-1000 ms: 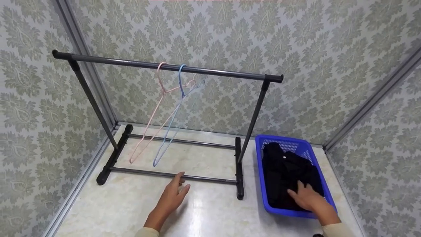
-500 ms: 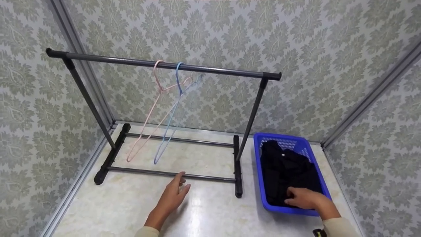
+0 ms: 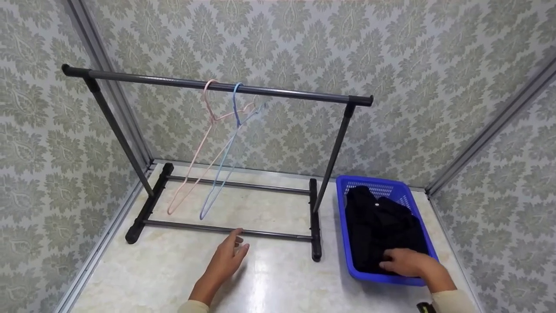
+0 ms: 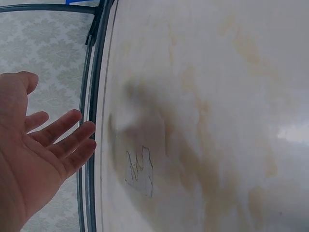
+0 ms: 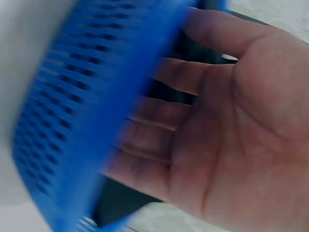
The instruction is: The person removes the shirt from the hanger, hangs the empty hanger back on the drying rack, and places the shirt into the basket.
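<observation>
Black clothing [image 3: 378,226] with a small white spot lies heaped in a blue plastic basket [image 3: 342,226]. Over its near end, my right hand [image 3: 406,262] reaches in with the fingers pointing down into the cloth. In the right wrist view, that hand [image 5: 227,121] has its palm bare and the thumb apart from the fingers; the basket rim hides the fingertips. My left hand [image 3: 227,256], fingers relaxed and holding nothing, hovers by the rack's front lower bar [image 3: 191,227]. A pink hanger [image 3: 199,152] and a blue hanger [image 3: 226,161] hang from the rack's top rail [image 3: 295,93].
The black clothes rack [image 3: 335,152] stands on the pale floor [image 3: 282,282], left of the basket. Patterned walls [image 3: 412,87] close in the back and both sides, with metal strips [image 3: 491,130] at the corners.
My right hand has drawn its fingers in from a spread pose and lowered them into the clothing near the basket's front. The left hand has barely moved. The view has shifted slightly.
</observation>
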Available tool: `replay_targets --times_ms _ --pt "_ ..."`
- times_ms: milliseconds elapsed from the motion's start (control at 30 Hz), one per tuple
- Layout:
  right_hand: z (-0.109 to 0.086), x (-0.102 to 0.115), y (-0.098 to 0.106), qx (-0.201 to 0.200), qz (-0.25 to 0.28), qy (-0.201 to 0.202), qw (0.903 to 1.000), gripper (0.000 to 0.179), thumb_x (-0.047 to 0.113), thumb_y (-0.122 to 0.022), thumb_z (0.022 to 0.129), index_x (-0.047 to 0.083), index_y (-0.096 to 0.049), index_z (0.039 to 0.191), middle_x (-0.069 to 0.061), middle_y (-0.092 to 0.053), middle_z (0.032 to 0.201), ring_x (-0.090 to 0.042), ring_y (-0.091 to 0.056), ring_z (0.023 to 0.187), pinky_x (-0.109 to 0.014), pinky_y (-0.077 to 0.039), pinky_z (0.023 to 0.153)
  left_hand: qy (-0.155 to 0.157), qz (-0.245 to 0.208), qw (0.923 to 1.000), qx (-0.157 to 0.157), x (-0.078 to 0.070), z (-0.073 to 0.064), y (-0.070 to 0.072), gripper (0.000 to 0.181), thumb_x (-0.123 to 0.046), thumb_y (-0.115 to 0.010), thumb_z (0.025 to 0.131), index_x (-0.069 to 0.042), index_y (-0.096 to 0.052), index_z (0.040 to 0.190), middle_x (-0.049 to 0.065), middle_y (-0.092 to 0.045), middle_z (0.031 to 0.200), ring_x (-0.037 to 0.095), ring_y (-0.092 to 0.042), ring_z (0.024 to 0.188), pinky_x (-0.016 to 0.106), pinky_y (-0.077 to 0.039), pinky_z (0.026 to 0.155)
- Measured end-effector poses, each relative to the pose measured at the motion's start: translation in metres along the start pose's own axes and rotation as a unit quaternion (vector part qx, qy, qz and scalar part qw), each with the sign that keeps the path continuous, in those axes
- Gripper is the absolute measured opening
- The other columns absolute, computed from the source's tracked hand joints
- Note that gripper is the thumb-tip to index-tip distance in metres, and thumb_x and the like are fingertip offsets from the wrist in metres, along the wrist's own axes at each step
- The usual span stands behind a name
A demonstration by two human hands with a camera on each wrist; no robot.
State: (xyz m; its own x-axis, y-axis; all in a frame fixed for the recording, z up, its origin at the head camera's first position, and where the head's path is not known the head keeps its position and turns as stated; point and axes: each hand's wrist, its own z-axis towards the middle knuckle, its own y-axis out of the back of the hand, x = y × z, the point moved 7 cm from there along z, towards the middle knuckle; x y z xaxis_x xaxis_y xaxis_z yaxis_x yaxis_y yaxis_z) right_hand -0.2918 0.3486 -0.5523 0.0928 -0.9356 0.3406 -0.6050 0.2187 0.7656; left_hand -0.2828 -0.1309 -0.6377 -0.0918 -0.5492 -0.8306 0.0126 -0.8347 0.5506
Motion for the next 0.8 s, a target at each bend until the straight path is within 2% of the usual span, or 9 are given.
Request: replay_targets --times_ms 100,167,200,267,333,433,500,633,800 --pt "-0.013 0.003 0.020 -0.061 -0.008 0.004 0.9981 0.029 0.034 -0.062 0.102 0.005 -0.067 0.103 -0.009 -0.069 0.098 -0.030 -0.066 0.092 -0.052 -0.052 0.080 0.002 0.001 1.0000 0.002 0.001 -0.001 0.000 0.054 -0.027 -0.062 0.104 -0.002 -0.046 0.150 0.019 -0.067 0.126 0.036 -0.065 0.118 0.057 -0.050 0.101" --pt "-0.019 0.004 0.035 -0.123 -0.023 -0.001 0.9921 0.036 0.036 -0.060 0.103 0.000 -0.064 0.103 -0.014 -0.066 0.096 -0.032 -0.065 0.090 -0.052 -0.052 0.078 0.008 0.001 1.0000 0.005 0.003 -0.002 0.000 0.055 -0.028 -0.062 0.104 -0.003 -0.046 0.151 0.019 -0.067 0.126 0.036 -0.065 0.118 0.057 -0.051 0.101" --pt "-0.020 0.004 0.041 -0.160 -0.029 -0.006 0.9867 0.043 0.038 -0.058 0.104 -0.005 -0.062 0.107 -0.021 -0.065 0.099 -0.038 -0.065 0.091 -0.054 -0.052 0.080 0.011 0.000 0.9999 0.006 0.003 -0.002 0.000 0.056 -0.029 -0.062 0.104 -0.003 -0.045 0.151 0.018 -0.067 0.126 0.036 -0.065 0.118 0.057 -0.051 0.101" --pt "-0.020 0.002 0.050 -0.214 -0.033 -0.026 0.9758 0.066 0.048 -0.051 0.106 -0.014 -0.054 0.126 -0.037 -0.058 0.117 -0.054 -0.060 0.106 -0.063 -0.050 0.089 0.013 0.001 0.9999 0.007 0.004 -0.003 0.000 0.056 -0.030 -0.062 0.104 -0.004 -0.045 0.151 0.018 -0.067 0.125 0.035 -0.066 0.117 0.057 -0.051 0.101" --pt "-0.013 -0.003 0.053 -0.243 -0.018 -0.057 0.9682 0.089 0.061 -0.041 0.106 -0.018 -0.035 0.146 -0.048 -0.038 0.140 -0.068 -0.043 0.124 -0.073 -0.041 0.098 0.011 0.003 0.9999 0.006 0.004 -0.003 0.000 0.056 -0.031 -0.061 0.104 -0.005 -0.046 0.151 0.017 -0.068 0.124 0.035 -0.066 0.115 0.056 -0.051 0.100" --pt "0.006 -0.014 0.053 -0.239 0.025 -0.103 0.9652 0.109 0.075 -0.028 0.101 -0.015 -0.004 0.158 -0.049 -0.007 0.156 -0.075 -0.017 0.137 -0.081 -0.026 0.106 0.005 0.002 1.0000 0.003 0.003 -0.002 0.000 0.053 -0.028 -0.062 0.104 -0.005 -0.047 0.150 0.017 -0.068 0.122 0.034 -0.067 0.113 0.056 -0.052 0.098" --pt "0.020 -0.023 0.051 -0.222 0.050 -0.125 0.9658 0.115 0.080 -0.024 0.098 -0.013 0.007 0.158 -0.048 0.006 0.158 -0.076 -0.005 0.139 -0.084 -0.019 0.107 0.004 0.002 1.0000 0.004 0.003 -0.002 -0.001 0.053 -0.027 -0.061 0.104 -0.006 -0.047 0.151 0.016 -0.069 0.121 0.034 -0.067 0.113 0.056 -0.052 0.098" --pt "0.046 -0.032 0.046 -0.190 0.066 -0.138 0.9698 0.117 0.079 -0.027 0.098 -0.014 0.014 0.156 -0.050 0.014 0.156 -0.077 0.004 0.139 -0.083 -0.012 0.111 0.010 -0.008 0.9998 0.013 0.005 -0.003 -0.002 0.054 -0.029 -0.061 0.105 -0.007 -0.045 0.152 0.017 -0.068 0.124 0.034 -0.067 0.114 0.055 -0.052 0.099" --pt "0.070 -0.031 0.037 -0.157 0.055 -0.129 0.9775 0.110 0.068 -0.035 0.103 -0.017 0.011 0.155 -0.052 0.013 0.155 -0.079 0.004 0.137 -0.081 -0.010 0.114 0.025 -0.009 0.9995 0.020 0.012 -0.005 -0.001 0.050 -0.025 -0.060 0.105 -0.008 -0.047 0.150 0.016 -0.068 0.124 0.033 -0.067 0.115 0.054 -0.052 0.100"
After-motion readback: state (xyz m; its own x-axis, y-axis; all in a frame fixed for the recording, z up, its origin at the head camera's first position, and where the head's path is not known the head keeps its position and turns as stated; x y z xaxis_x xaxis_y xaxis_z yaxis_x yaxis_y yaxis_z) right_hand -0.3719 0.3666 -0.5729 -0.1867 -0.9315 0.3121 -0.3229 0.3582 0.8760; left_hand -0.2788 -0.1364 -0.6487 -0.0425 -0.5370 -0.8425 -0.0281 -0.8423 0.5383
